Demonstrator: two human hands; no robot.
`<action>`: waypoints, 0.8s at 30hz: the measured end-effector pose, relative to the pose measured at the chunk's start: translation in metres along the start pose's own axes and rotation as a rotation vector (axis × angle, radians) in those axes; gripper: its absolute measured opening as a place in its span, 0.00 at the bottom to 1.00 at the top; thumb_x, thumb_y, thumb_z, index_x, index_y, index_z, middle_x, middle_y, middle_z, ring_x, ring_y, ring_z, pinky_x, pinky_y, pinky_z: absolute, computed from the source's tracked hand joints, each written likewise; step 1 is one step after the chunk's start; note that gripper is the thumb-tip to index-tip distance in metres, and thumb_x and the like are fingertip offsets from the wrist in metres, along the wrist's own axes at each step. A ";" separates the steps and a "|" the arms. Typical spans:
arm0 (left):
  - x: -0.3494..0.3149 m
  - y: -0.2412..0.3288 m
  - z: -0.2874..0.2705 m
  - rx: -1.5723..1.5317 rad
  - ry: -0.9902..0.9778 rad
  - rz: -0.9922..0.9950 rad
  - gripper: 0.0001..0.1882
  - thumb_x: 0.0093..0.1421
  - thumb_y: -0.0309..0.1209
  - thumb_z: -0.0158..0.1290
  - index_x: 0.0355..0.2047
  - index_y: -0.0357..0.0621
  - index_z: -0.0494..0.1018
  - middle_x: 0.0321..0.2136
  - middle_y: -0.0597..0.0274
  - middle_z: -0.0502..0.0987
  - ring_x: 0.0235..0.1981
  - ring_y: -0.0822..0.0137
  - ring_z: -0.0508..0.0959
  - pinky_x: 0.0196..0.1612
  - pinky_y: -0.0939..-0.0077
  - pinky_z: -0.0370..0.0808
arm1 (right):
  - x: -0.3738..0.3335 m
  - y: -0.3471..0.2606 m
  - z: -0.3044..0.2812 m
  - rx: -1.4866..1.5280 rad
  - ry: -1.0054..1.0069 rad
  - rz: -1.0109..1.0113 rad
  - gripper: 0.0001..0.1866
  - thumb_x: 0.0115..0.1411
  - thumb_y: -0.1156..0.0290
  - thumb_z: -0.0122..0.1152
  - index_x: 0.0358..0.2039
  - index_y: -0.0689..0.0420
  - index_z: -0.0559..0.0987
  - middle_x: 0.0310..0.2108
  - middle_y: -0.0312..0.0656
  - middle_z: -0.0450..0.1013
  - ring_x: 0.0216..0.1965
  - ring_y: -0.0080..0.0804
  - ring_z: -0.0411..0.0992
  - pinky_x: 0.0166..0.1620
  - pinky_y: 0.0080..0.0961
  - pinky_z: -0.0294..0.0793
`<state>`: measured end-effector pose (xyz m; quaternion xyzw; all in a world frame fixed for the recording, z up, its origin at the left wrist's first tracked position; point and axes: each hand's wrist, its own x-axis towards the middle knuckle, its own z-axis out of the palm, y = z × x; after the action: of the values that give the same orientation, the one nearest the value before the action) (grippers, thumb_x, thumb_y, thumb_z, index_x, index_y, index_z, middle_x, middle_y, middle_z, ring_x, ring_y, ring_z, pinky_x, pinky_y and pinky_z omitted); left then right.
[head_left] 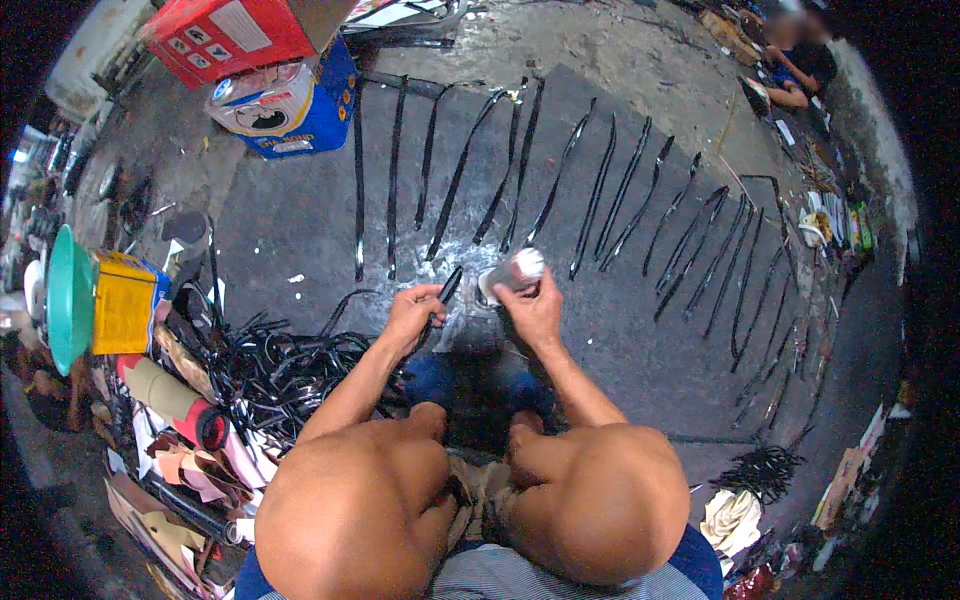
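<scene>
My left hand (412,318) is closed on a black strip (452,283), whose short end sticks up past the fingers. To its right, my right hand (538,312) grips a small cylindrical container (507,277), tilted sideways, greyish with a white end. The strip and the container are a short way apart. Both hands are above a dark board (400,300) smeared with whitish marks. Beyond them, several black strips (465,175) lie spaced out in a long row that curves away to the right.
A tangled heap of black strips (290,370) lies at my left. Red (235,45) and blue (320,110) boxes stand at the far left, with a yellow tin (125,305) and green basin (68,300) nearer. Another person (795,70) sits at the far right.
</scene>
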<state>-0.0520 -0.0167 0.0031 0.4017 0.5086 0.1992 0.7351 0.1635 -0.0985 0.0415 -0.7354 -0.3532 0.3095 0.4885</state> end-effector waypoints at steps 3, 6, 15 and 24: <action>-0.003 -0.001 0.011 -0.178 -0.127 -0.008 0.22 0.55 0.19 0.52 0.52 0.33 0.76 0.26 0.63 0.79 0.24 0.74 0.75 0.29 0.80 0.70 | -0.001 -0.011 -0.008 0.274 0.034 -0.031 0.26 0.53 0.72 0.76 0.49 0.62 0.73 0.41 0.42 0.79 0.37 0.26 0.78 0.40 0.23 0.78; -0.010 0.001 0.026 -0.301 -0.206 -0.077 0.26 0.57 0.20 0.52 0.58 0.37 0.73 0.29 0.65 0.79 0.25 0.74 0.74 0.29 0.80 0.69 | -0.009 -0.016 0.004 0.397 -0.033 -0.055 0.27 0.55 0.73 0.75 0.52 0.62 0.71 0.42 0.44 0.78 0.40 0.28 0.79 0.42 0.25 0.79; -0.037 0.023 0.009 -0.237 -0.358 -0.138 0.20 0.58 0.20 0.54 0.52 0.38 0.75 0.31 0.64 0.81 0.20 0.76 0.74 0.22 0.79 0.68 | -0.011 0.015 -0.035 -0.007 0.090 0.014 0.26 0.52 0.68 0.77 0.48 0.61 0.74 0.43 0.42 0.79 0.33 0.22 0.77 0.35 0.23 0.77; 0.040 0.011 0.025 0.618 -0.110 0.210 0.04 0.50 0.24 0.60 0.25 0.39 0.84 0.24 0.59 0.84 0.23 0.69 0.81 0.28 0.71 0.76 | -0.002 0.002 -0.043 0.043 0.108 -0.090 0.25 0.53 0.71 0.77 0.48 0.60 0.73 0.42 0.40 0.78 0.41 0.25 0.76 0.43 0.26 0.78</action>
<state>-0.0124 0.0082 -0.0079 0.6661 0.4601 0.0883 0.5803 0.1972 -0.1222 0.0542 -0.7238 -0.3522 0.2547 0.5359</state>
